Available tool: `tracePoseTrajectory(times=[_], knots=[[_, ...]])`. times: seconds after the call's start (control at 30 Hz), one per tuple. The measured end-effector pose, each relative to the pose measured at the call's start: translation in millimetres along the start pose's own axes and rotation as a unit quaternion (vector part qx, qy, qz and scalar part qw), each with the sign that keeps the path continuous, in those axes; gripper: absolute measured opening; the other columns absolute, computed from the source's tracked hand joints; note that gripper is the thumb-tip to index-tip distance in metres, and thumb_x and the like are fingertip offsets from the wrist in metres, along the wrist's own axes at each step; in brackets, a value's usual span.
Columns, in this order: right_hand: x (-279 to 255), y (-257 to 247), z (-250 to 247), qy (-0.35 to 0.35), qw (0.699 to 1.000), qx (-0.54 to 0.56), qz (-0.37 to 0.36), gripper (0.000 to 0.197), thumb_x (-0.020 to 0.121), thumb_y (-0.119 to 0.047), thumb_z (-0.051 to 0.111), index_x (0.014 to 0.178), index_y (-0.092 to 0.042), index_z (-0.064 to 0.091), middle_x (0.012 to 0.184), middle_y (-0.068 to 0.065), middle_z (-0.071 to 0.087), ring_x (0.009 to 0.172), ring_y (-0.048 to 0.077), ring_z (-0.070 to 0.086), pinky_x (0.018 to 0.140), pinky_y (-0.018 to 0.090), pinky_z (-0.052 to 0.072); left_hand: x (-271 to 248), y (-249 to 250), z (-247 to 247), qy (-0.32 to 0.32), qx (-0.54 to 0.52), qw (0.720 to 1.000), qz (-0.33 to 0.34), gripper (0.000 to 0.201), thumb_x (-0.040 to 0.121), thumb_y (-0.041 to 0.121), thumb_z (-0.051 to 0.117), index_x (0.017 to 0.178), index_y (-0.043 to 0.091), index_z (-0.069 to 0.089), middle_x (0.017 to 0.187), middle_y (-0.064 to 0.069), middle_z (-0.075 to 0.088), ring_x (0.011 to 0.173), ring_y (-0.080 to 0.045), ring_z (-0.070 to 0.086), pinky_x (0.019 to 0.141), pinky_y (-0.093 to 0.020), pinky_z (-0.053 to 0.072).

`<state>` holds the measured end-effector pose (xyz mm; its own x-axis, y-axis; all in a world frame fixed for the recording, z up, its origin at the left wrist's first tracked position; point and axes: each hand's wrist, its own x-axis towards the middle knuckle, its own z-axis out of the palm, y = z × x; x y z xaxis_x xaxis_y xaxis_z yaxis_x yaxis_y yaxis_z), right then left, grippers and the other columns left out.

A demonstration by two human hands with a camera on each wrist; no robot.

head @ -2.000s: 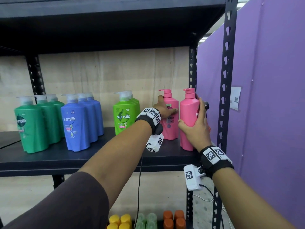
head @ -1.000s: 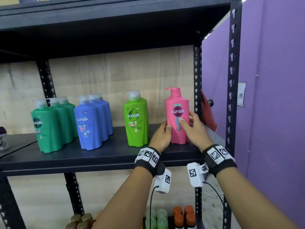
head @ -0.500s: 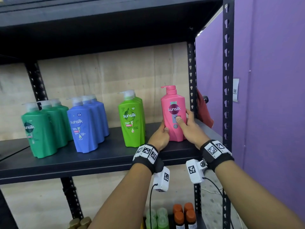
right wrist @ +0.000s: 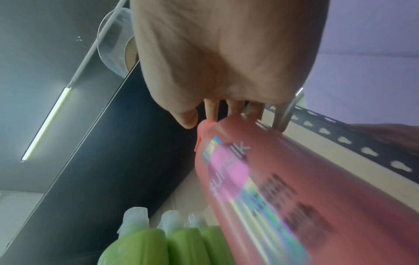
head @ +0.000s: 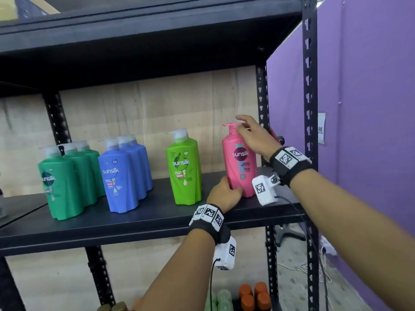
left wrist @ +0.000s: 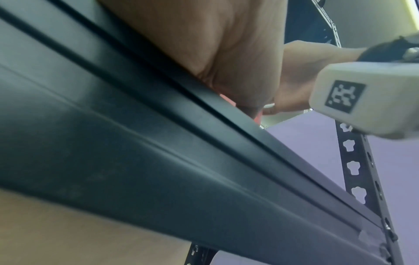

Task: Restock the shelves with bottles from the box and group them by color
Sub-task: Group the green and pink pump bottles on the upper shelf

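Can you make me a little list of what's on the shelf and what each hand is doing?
shelf: black metal shelf
far left: dark green bottles
next: blue bottles
middle: light green bottles
right end: pink bottle, upright
left hand: left hand holds the pink bottle near its base
right hand: right hand reaches over the pump top, fingers fairly straight

Purple partition wall (head: 370,86) with a small paper notice (head: 321,128) right of the rack; lit ceiling tube (right wrist: 46,123).
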<state>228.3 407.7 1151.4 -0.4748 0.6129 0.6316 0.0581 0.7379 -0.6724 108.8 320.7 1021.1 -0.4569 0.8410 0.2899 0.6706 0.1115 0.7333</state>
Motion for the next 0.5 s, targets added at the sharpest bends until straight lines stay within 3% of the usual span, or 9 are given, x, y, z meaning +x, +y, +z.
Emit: tracePoseTrajectory(times=[0.1,0.2,0.37,0.5], knots=[[15,-10,-3,-0.012,0.997,-0.065,-0.027,0.032,0.107,-0.036,0.047,0.132,-0.024,0.064,0.129,-0.007,0.064,0.114,0.012,0.059,0.082,0.018,0.041,0,-1,0,0.003,-0.009,1.000,0.005,0.057,0.086,0.048,0.061,0.138,0.025,0.051,0.134,0.000,0.067,0.120,-0.025,0.063,0.103,-0.037,0.048],[22,-10,-3,-0.015,0.993,-0.104,-0.050,0.028,0.106,-0.036,0.049,0.119,-0.024,0.071,0.114,-0.013,0.066,0.107,0.010,0.060,0.072,0.007,0.036,1,-1,0,0.015,-0.012,1.000,0.011,0.063,0.088,0.060,0.061,0.141,0.027,0.049,0.136,0.002,0.066,0.123,-0.025,0.062,0.104,-0.037,0.047],[27,-2,-6,-0.041,0.983,-0.144,-0.102,0.035,0.110,-0.031,0.040,0.123,-0.024,0.072,0.129,-0.006,0.065,0.110,0.007,0.053,0.090,0.022,0.037,1,-2,4,0.020,0.041,0.998,0.036,0.060,0.097,0.063,0.053,0.143,0.025,0.050,0.139,-0.002,0.064,0.125,-0.028,0.061,0.105,-0.040,0.048],[25,2,-5,-0.039,0.988,-0.113,-0.098,0.034,0.110,-0.030,0.040,0.119,-0.029,0.073,0.118,-0.009,0.064,0.111,0.012,0.057,0.092,0.027,0.041,-1,0,3,0.008,0.070,0.997,0.040,0.058,0.101,0.058,0.048,0.147,0.023,0.043,0.142,-0.007,0.061,0.127,-0.032,0.060,0.105,-0.042,0.047]])
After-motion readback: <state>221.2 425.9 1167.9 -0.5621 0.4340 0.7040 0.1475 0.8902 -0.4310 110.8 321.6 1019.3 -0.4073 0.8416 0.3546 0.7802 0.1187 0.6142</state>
